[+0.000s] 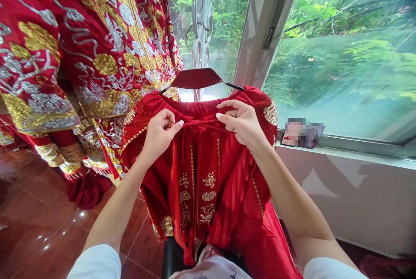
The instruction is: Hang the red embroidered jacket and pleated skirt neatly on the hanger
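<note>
A red pleated skirt [208, 183] with gold embroidered panels hangs from a dark red hanger [196, 78] in front of me. A thin red drawstring [203, 125] runs across its gathered waistband. My left hand [159, 134] is closed, pinching the left end of the drawstring. My right hand [242, 123] pinches the drawstring's right part against the waistband, fingers curled. The string is stretched between the two hands.
A heavily embroidered red, gold and silver robe [81, 49] hangs at the left, down to the glossy red tiled floor [35, 227]. A window [344, 53] with greenery outside fills the right, above a white sill [357, 153] that holds a blurred object [302, 132].
</note>
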Demonstrator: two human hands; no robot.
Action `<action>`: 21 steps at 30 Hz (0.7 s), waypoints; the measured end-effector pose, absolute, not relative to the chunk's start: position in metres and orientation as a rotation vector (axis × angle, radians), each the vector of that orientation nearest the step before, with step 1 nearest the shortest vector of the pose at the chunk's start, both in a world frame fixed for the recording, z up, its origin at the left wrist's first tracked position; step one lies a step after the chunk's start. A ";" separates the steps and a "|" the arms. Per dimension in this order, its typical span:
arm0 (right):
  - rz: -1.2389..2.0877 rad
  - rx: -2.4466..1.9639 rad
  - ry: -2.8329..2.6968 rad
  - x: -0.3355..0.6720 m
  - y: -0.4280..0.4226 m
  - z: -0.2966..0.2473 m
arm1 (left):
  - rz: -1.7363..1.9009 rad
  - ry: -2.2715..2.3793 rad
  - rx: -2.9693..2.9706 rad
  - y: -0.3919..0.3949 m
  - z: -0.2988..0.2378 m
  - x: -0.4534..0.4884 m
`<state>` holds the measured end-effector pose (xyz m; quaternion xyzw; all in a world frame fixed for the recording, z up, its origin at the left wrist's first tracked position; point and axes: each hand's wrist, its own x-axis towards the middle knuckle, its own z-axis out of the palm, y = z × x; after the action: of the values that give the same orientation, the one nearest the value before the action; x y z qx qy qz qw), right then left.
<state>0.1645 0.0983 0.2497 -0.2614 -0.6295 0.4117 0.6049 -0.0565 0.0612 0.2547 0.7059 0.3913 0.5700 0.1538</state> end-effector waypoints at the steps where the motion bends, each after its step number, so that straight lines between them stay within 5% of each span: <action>1: 0.938 -0.616 -1.458 0.164 0.098 0.249 | 1.638 1.128 2.035 0.061 0.254 -0.056; 4: 0.748 -0.693 -1.498 0.163 0.093 0.249 | 1.655 1.168 2.089 0.057 0.254 -0.058; 11: -0.416 -1.038 -1.391 0.217 0.086 0.267 | 1.983 1.441 2.507 0.059 0.298 -0.103; 17: -0.121 -1.074 -1.702 0.252 0.122 0.262 | 1.275 1.403 2.521 0.105 0.323 -0.139; 21: -0.286 -0.930 -1.644 0.252 0.134 0.254 | 1.606 1.482 2.523 0.107 0.297 -0.129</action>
<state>0.2517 0.1337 0.2542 -0.3975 -0.7027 -0.1222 0.5774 -0.1288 0.1074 0.2970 0.7522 0.4419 0.4789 -0.0980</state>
